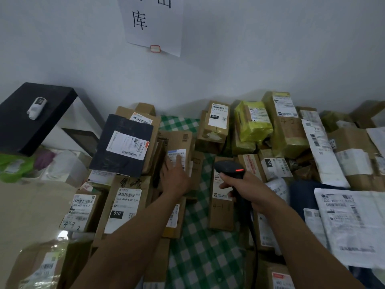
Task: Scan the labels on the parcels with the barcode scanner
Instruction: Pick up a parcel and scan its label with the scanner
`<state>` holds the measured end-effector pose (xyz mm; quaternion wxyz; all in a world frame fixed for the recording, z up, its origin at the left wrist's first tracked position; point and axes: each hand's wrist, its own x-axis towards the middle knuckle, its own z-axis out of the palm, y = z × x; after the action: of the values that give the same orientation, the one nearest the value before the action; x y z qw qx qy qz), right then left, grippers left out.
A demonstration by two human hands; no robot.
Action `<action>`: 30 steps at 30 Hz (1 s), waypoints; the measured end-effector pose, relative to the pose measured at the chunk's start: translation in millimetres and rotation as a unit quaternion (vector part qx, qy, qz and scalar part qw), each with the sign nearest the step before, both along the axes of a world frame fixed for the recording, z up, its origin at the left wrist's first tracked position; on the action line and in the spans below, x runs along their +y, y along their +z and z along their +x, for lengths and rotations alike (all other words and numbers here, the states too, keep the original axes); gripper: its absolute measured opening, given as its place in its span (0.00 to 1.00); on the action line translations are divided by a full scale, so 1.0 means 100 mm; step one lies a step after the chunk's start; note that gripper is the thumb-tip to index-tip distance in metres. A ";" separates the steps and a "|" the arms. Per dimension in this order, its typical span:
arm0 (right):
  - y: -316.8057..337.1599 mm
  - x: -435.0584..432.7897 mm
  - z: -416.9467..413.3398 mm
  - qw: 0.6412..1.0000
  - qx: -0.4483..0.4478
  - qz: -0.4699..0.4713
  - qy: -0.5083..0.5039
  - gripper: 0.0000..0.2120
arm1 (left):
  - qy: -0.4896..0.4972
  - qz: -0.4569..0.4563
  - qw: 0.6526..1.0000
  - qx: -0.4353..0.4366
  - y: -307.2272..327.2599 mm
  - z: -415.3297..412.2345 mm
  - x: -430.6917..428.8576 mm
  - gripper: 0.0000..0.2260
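- The barcode scanner (230, 168) is gripped by its handle in the right hand (248, 187), with the fingers curled round it. A red light is lit on its head, which is pointed away from the person.
- Just left of that grip, the left hand (177, 177) is laid with straightened fingers against a brown parcel (182, 142) standing on edge. The fingertips are at its label (177, 157), and nothing is pinched.
- This label is judged to be the one in hand: it is steadied for a reading, though no beam is seen on it.
- Under the scanner a flat brown box (221, 215) lies on a checked cloth (200, 257).
- Further left of the grip are a dark parcel (123, 144) and a box marked 010 (123, 205). Beyond it are yellow-green packages (253, 122), and to its right are white mailers (354, 222).
- No parcel is marked or set apart as scanned, so the count done cannot be told. With so many labels lying face-up all round, most of the work is judged to remain.
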<state>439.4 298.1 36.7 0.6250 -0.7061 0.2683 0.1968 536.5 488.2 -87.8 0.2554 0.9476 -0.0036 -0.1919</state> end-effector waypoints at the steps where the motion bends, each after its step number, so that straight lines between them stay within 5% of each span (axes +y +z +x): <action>1: 0.01 -0.05 0.04 1.000 -0.004 0.004 -0.012 0.06 | -0.010 0.007 1.000 -0.005 0.03 0.00 -0.01 0.43; 7: 0.11 -0.28 0.33 0.998 -0.041 0.007 -0.056 0.08 | -0.021 0.003 1.000 0.001 0.06 0.05 -0.21 0.39; 16: 0.00 -0.44 0.72 0.995 -0.042 0.013 -0.095 0.10 | 0.007 -0.215 0.972 -0.095 0.15 1.13 -1.01 0.12; 22: -0.14 -0.55 0.79 0.995 -0.026 0.011 -0.097 0.11 | 0.037 -0.226 0.973 -0.013 0.01 1.60 -1.29 0.22; 30: -0.14 -0.65 0.74 0.990 -0.017 0.032 -0.136 0.10 | 0.063 -0.301 0.951 0.041 -0.01 1.38 -1.27 0.20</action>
<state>513.8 233.1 22.6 0.6726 -0.6459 0.3452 0.1065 674.3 361.4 -88.9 0.5398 0.8166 0.0087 -0.2043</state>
